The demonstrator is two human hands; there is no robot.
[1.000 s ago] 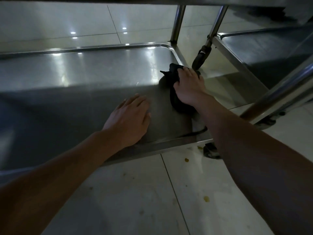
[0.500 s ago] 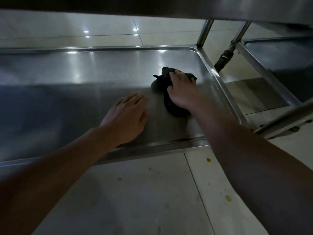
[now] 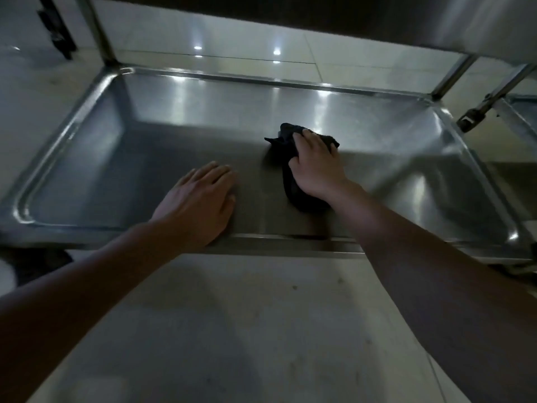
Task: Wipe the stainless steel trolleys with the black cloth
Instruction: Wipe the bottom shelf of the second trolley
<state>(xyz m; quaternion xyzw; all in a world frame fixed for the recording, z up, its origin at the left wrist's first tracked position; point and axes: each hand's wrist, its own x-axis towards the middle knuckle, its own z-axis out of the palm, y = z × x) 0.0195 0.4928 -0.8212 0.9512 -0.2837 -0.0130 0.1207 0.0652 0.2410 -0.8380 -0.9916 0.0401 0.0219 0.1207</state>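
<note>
Right hand (image 3: 316,170) laid on top of the black cloth (image 3: 293,196), fingers bent over its bunched far end and holding it down against the trolley shelf (image 3: 406,158). Cloth crumpled, dark against the steel, poking out beyond the fingertips and trailing back under the palm toward the wrist. Left hand (image 3: 200,199) just beside it on the inner side, apart from the cloth, spread flat with fingers straight and close together, palm pressed to the same shelf near its front rim. Shelf itself a shallow steel tray with a raised lip and rounded corners, stretching well out to the left of the left hand and to the right of the right one. Beyond both hands, bright spots of light mirrored on the far part of the steel. Above the hands, the underside of an upper shelf (image 3: 290,13), held by upright posts at the far corners. Far right of the right hand, probably the edge of a second trolley (image 3: 520,112), though blurred and cut off. Below the forearms, pale floor tiles (image 3: 261,330).
</note>
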